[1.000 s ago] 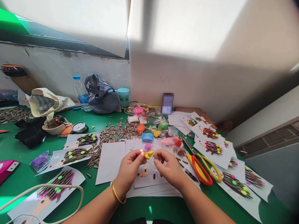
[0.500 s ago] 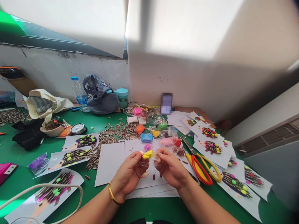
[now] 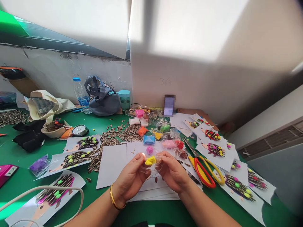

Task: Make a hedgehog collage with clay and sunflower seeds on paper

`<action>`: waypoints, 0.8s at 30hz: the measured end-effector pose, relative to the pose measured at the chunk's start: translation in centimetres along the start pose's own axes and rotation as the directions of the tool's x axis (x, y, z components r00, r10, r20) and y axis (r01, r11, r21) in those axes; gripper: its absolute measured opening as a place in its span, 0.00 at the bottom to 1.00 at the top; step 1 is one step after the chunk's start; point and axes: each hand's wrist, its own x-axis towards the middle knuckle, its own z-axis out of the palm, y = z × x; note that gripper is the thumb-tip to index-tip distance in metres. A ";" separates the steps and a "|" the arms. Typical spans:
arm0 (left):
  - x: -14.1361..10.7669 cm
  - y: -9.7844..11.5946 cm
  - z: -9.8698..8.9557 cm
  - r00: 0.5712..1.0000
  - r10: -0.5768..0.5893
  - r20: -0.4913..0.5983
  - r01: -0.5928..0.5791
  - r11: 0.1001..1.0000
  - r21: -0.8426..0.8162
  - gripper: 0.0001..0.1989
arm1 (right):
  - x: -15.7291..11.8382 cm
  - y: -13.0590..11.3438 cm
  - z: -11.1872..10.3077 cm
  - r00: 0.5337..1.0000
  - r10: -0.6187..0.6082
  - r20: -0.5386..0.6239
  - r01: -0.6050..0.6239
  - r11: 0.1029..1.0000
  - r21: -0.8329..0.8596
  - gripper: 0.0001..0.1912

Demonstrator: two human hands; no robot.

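Note:
A lump of yellow modelling clay (image 3: 150,160) in a clear plastic wrapper is held up between my two hands. My left hand (image 3: 135,173) pinches the wrapper's left side, and my right hand (image 3: 172,171) pinches its right side. Below them lie white paper sheets (image 3: 161,193), the top one bearing a drawing partly hidden by my hands. Just beyond my fingers sits a round pink clay ball (image 3: 149,149). A blue clay packet (image 3: 149,139) lies behind the ball.
Red-and-yellow scissors (image 3: 203,170) lie right of my right hand. Sunflower seeds (image 3: 118,134) spread across the green table at left. Finished hedgehog pictures (image 3: 214,149) stack on the right, others (image 3: 75,159) on the left. A cable (image 3: 81,195) loops at front left. A phone (image 3: 169,105) leans on the wall.
Both hands stay over the paper with the yellow clay packet. My fingers have shifted slightly on the wrapper, and the clay sits a little lower.

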 end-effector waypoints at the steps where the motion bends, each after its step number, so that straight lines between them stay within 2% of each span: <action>1: 0.0 0.0 -0.1 1.000 0.007 -0.006 -0.007 1.000 0.012 0.06 | 0.0 0.0 0.1 1.000 0.012 -0.004 -0.012 1.000 0.015 0.10; 5: 0.1 -0.5 -0.2 1.000 0.001 -0.002 -0.001 0.999 0.045 0.07 | -0.1 -0.1 0.6 0.999 0.036 -0.017 -0.035 0.999 0.029 0.11; 12: -0.2 -1.0 0.2 0.995 0.034 0.098 -0.041 0.997 0.069 0.08 | -0.3 0.5 0.8 0.996 0.063 -0.057 -0.066 0.996 -0.057 0.12; 21: 0.0 -0.1 -0.3 0.999 0.026 0.024 -0.027 0.999 0.041 0.09 | -0.6 0.4 1.0 0.999 0.022 -0.041 -0.020 0.999 0.047 0.11; 24: 0.0 -0.2 -0.3 1.000 -0.011 -0.004 0.011 0.999 0.036 0.09 | -0.7 0.5 0.9 0.999 -0.007 -0.037 0.010 0.997 0.080 0.09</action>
